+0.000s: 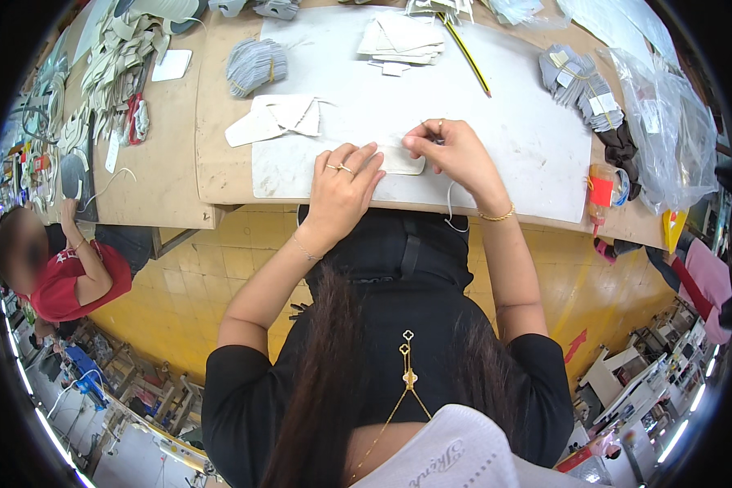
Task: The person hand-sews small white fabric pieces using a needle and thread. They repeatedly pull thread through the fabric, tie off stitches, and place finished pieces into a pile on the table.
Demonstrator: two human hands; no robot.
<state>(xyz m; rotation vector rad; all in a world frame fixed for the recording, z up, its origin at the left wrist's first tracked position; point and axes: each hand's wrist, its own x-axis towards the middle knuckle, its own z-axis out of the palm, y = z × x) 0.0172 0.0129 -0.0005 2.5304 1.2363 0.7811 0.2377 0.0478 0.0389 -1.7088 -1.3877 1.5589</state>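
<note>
Grey bundle [254,66], yellow pencil [468,55], perhaps plastic bag [667,138].

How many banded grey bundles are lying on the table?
2. One grey bundle lies at the upper left of the white mat; the other sits at its upper right, beside the plastic bags. More may be hidden under the bags.

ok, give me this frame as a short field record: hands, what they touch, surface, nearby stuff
left hand: left hand flat, pressing on a small cream piece
right hand: right hand pinching the same piece at its upper edge, fingers closed
surface: white mat on a tan table
nearby: cut cream pieces, stack of flat pieces, grey bundle, yellow-black pencil, clear plastic bags
others: person in red shirt, lower left
</note>
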